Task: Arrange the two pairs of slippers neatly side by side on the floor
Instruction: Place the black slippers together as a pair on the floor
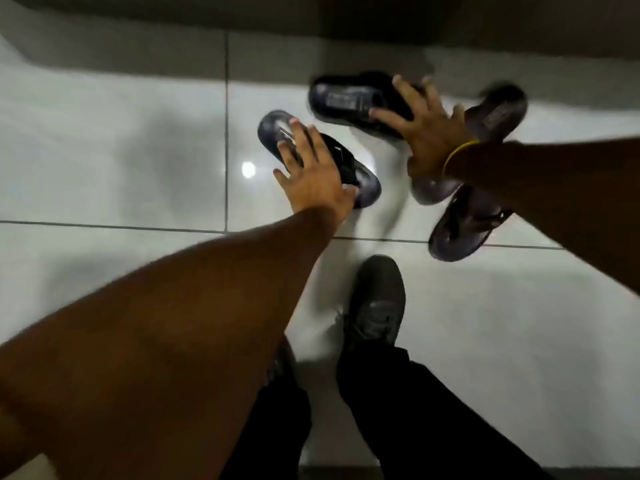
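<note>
Left grip [311,174]: spread wide, fingers [298,131] splayed flat over the thong slipper [273,128] at frame centre, palm above its strap; contact or a hover just above it not resolvable through blur. Right grip [427,131]: equally spread, fingertips across the strap end of the slide slipper [341,98] in the upper centre, yellow wristband [459,154] at the wrist; nothing pinched or lifted by either grip. Outward from the grips: second slide slipper [504,109] in the upper right, tilted and partly behind the right wrist; second thong slipper [457,230] at right of centre, angled, partly under the right forearm. All four on the white tiled floor [138,140], scattered at different headings, no pair aligned; arrangement judged barely begun. Own dark shoe [375,306] low in the frame, close to the second thong slipper. Risks, as judgement: flat open grips on glossy tile likely to spin or skate a slipper rather than steer it; right forearm sweeping across may knock the two slippers beneath it further askew; similar dark colours under dim light may lead to mismatched pairing; foot may nudge the nearest slipper during a shift of stance.
</note>
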